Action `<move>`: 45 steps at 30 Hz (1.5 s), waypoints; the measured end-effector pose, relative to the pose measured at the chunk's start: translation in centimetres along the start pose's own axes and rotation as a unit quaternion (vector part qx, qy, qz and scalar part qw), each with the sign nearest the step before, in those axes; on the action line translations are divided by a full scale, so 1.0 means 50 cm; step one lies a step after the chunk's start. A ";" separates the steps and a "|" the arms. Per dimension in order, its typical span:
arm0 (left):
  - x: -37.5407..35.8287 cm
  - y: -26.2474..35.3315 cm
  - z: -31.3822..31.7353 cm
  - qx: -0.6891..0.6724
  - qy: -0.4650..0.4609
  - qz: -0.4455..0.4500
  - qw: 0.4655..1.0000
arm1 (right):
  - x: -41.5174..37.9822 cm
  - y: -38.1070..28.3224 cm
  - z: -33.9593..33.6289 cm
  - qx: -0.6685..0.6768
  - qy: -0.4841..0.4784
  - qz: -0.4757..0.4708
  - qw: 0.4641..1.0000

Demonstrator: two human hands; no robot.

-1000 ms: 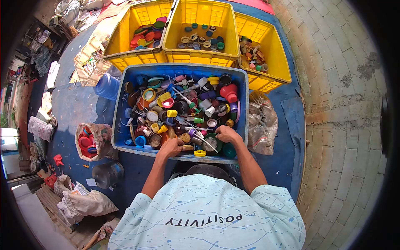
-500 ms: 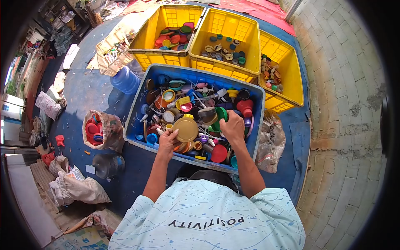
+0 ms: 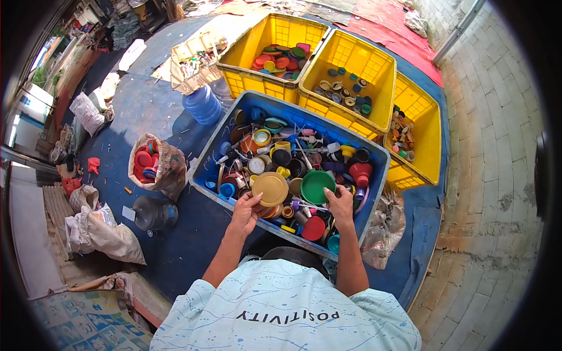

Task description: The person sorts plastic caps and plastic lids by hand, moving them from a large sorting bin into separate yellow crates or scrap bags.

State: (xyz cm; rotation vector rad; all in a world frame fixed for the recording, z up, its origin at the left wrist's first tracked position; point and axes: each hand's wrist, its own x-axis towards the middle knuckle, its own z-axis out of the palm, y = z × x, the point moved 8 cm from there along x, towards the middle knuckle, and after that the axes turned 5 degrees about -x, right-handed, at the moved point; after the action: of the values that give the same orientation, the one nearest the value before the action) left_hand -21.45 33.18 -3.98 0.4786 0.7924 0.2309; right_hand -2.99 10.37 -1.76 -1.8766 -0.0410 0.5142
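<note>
My left hand (image 3: 247, 212) grips a round tan lid (image 3: 270, 189) by its lower left edge. In my right hand (image 3: 341, 206) is a round green lid (image 3: 318, 186), pinched at its right edge. Both lids are above the blue bin (image 3: 209, 197), a small gap apart. Beneath them lies a heap of mixed caps, lids and pump tops, with a red lid (image 3: 313, 229) near the front and a red knobbed piece (image 3: 361, 172) at the right.
Yellow crates (image 3: 264, 83) holding sorted caps stand behind the bin. A sack of red lids (image 3: 143, 164), a dark bottle (image 3: 156, 213) and a blue jug (image 3: 202, 106) are at the left. A plastic bag (image 3: 383, 228) touches the bin's right side; a block wall (image 3: 497, 146) runs beyond.
My right hand has lifted the green lid out of the heap and turned it flat beside the tan one. The view has turned, shifting the bins right and down.
</note>
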 end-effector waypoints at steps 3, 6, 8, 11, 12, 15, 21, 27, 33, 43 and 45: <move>-0.035 0.010 -0.017 0.001 0.025 0.025 0.999 | -0.020 0.034 0.069 0.185 -0.120 0.091 0.971; -0.091 0.021 -0.057 -0.024 0.078 0.060 0.995 | -0.058 0.012 0.152 0.284 -0.206 0.137 0.926; -0.129 0.031 -0.087 -0.037 0.106 0.079 0.990 | -0.080 0.000 0.213 0.304 -0.251 0.159 0.905; -0.166 0.037 -0.153 -0.070 0.124 0.093 0.985 | -0.104 -0.020 0.283 0.297 -0.295 0.156 0.895; -0.179 0.045 -0.166 -0.074 0.134 0.096 0.984 | -0.113 -0.034 0.302 0.290 -0.305 0.147 0.895; -0.206 0.081 -0.209 -0.076 0.166 0.114 0.976 | -0.138 -0.056 0.352 0.266 -0.318 0.120 0.902; -0.223 0.179 -0.324 -0.138 0.133 0.134 0.972 | -0.186 -0.060 0.480 0.272 -0.319 0.097 0.903; -0.249 0.313 -0.522 -0.143 0.123 0.127 0.974 | -0.278 -0.079 0.703 0.246 -0.306 0.110 0.913; -0.297 0.467 -0.744 -0.165 0.161 0.159 0.960 | -0.358 -0.082 0.918 0.097 -0.327 0.085 0.936; -0.208 0.662 -0.855 -0.204 0.181 0.173 0.946 | -0.278 -0.195 1.128 0.019 -0.305 0.009 0.952; -0.165 0.693 -0.839 -0.214 0.174 0.172 0.946 | -0.235 -0.215 1.179 0.037 -0.312 0.029 0.949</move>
State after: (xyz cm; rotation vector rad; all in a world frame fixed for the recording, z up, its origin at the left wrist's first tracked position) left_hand -58.41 73.85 -7.01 0.1581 0.9671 0.8121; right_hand -32.95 63.51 -4.19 -1.5786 -0.3813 1.1187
